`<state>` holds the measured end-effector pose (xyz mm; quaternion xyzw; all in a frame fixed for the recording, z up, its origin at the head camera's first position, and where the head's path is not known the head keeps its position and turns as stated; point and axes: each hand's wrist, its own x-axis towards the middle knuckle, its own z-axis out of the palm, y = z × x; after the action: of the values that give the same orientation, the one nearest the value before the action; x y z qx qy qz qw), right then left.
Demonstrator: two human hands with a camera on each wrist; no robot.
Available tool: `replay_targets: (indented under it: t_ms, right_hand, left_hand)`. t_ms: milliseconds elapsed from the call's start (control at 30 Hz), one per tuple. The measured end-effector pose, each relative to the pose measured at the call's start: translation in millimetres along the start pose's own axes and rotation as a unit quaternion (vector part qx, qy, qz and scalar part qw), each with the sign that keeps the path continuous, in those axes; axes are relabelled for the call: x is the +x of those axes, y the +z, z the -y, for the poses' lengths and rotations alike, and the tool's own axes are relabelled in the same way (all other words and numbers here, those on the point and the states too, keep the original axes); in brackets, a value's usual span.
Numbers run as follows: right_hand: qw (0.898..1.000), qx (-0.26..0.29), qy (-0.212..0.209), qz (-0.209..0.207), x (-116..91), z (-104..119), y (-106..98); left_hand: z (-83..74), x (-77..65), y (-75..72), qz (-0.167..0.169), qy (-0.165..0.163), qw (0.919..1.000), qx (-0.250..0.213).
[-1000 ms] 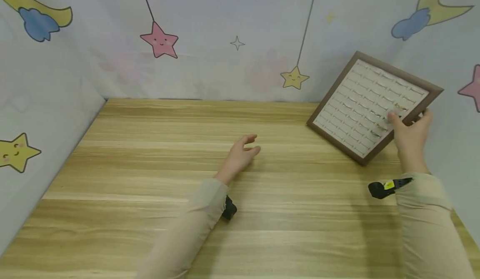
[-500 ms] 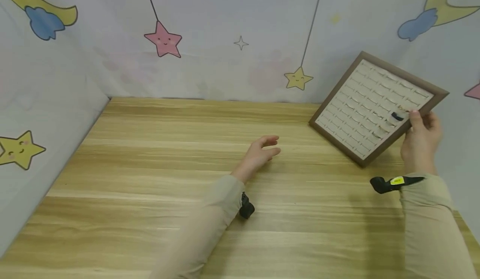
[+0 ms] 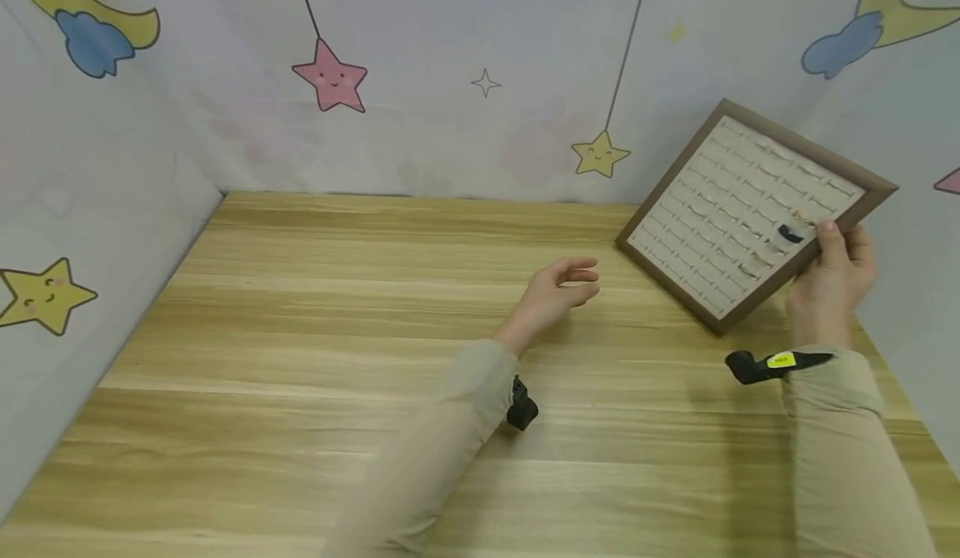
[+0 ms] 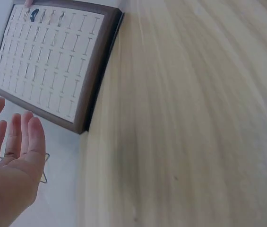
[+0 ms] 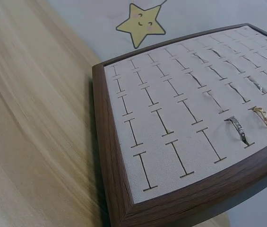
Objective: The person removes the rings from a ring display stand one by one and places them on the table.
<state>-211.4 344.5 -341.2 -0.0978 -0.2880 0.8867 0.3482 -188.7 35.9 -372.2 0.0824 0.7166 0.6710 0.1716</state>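
Tray [image 3: 752, 212], rectangular, wood-grained rim [image 5: 109, 151], lining [image 5: 173, 120] perhaps suede

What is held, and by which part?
The right hand holds the ring tray by the near right side of its frame; the left hand holds nothing.

Behind the table [image 3: 262, 358] I see pale cloth [image 3: 420, 141] bearing a pink star [image 3: 332, 80], a small yellow star [image 3: 601, 156] and a sparkle [image 3: 486, 82]; left of the table, a bigger yellow star [image 3: 49, 297].

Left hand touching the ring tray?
Apart. The head view shows a strip of bare tabletop between the left hand and the ring tray.
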Motion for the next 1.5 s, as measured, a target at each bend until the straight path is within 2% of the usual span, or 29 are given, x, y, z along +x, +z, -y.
replay_targets:
  t_ms: [233, 367, 700, 967, 1067, 1333, 1500]
  right_hand:
    - [1.000, -0.009, -0.003, 0.017, -10, -11, 7]
    - [0.999, -0.011, 0.012, 0.031, -17, -20, 15]
    - [0.995, -0.034, 0.069, 0.062, -43, -45, 34]
    - [0.990, -0.063, 0.071, 0.101, -62, -67, 44]
    - [0.989, -0.068, 0.075, 0.109, -68, -72, 46]
    - [0.985, -0.070, 0.079, 0.135, -83, -84, 51]
    - [0.982, -0.071, 0.096, 0.145, -91, -90, 56]
  left_hand:
    - [-12.7, 4.0, 9.2, -0.009, 0.019, 0.9997, -0.009]
    - [-16.2, 3.9, 10.8, -0.021, 0.026, 0.9994, -0.012]
    - [-18.8, 2.6, 12.9, -0.062, 0.060, 0.9961, 0.019]
    - [-21.3, 3.1, 15.8, -0.117, 0.106, 0.9858, 0.057]
    - [-22.8, 1.6, 14.8, -0.132, 0.114, 0.9821, 0.071]
    - [-24.0, -1.6, 12.2, -0.151, 0.126, 0.9745, 0.108]
    - [-22.1, -0.1, 11.3, -0.157, 0.161, 0.9611, 0.160]
